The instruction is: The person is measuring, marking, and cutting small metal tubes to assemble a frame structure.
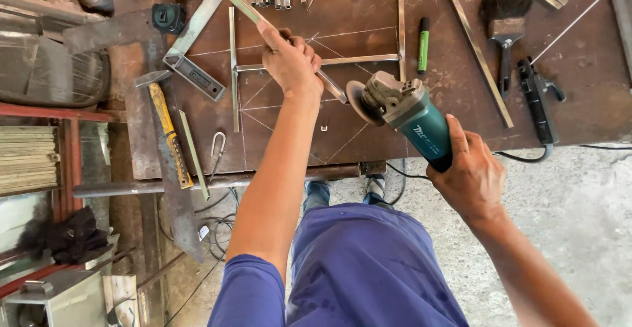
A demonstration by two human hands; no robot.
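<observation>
Grinding unstarted: my left hand (289, 60) grips steel strip (283, 43) mid-worktop (461, 123), right hand (471, 179) clasps angle grinder (405, 113), disc just beside strip.

Frame centre: our left hand (289, 60) grips a slim metal bar (289, 47) slanting from upper left to centre | right of centre: our right hand (474, 179) holds a teal angle grinder (411, 116), disc beside the bar's lower end | rusty steel worktable (368, 11) fills the upper frame | upper right: brush (505, 21), green marker (423, 44)
</observation>
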